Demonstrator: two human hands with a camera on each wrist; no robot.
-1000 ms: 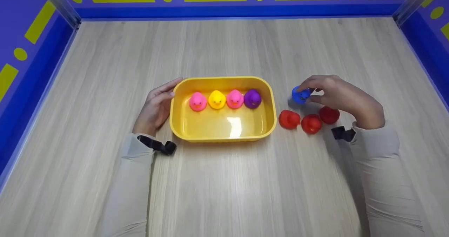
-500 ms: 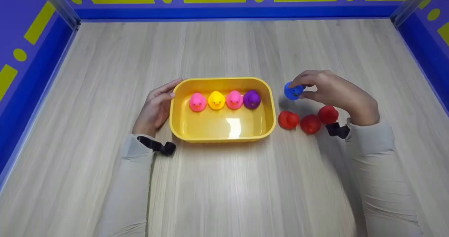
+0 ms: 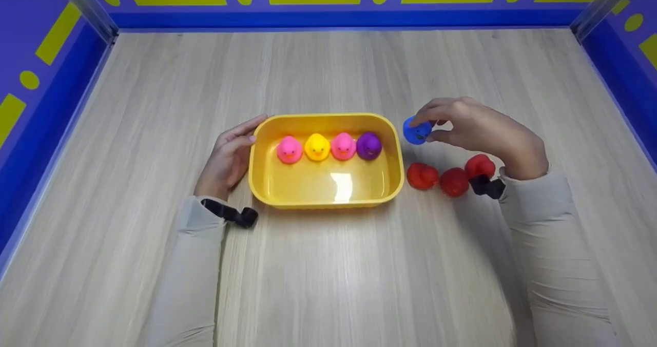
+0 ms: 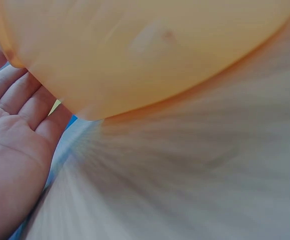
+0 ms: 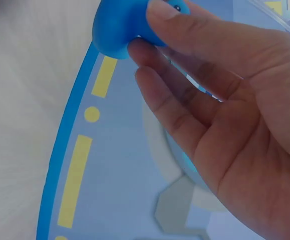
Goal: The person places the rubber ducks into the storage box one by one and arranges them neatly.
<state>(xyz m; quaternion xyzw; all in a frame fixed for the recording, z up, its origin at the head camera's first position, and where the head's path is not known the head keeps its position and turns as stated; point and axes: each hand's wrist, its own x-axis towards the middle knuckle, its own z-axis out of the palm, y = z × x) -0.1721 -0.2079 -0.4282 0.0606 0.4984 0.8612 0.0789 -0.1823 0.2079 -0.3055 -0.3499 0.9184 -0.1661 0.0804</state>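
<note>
In the head view my right hand (image 3: pixel 469 126) pinches a blue rubber duck (image 3: pixel 414 133) between thumb and fingers, just off the right rim of a yellow bin (image 3: pixel 308 204). The right wrist view shows the duck (image 5: pixel 117 27) held at the fingertips, over the table. My left hand (image 3: pixel 226 157) rests against the bin's left end, its fingers stretched along the outer wall and the thumb near the rim. Inside the bin stand a pink duck (image 3: pixel 289 151), a yellow duck (image 3: pixel 317 148), another pink duck (image 3: pixel 343 147) and a purple duck (image 3: pixel 369 146), side by side along the back.
Right of the bin lie three red ducks: one near its wall (image 3: pixel 422 176), a middle duck (image 3: pixel 454 182) and a far duck (image 3: pixel 479 166) partly behind the black wrist camera (image 3: pixel 487 187). Blue-purple walls (image 3: pixel 328 17) with yellow marks bound the wooden table (image 3: pixel 328 275).
My right hand has lifted the blue duck and carried it left and slightly back, toward the bin. The left hand and the bin stay where they were.
</note>
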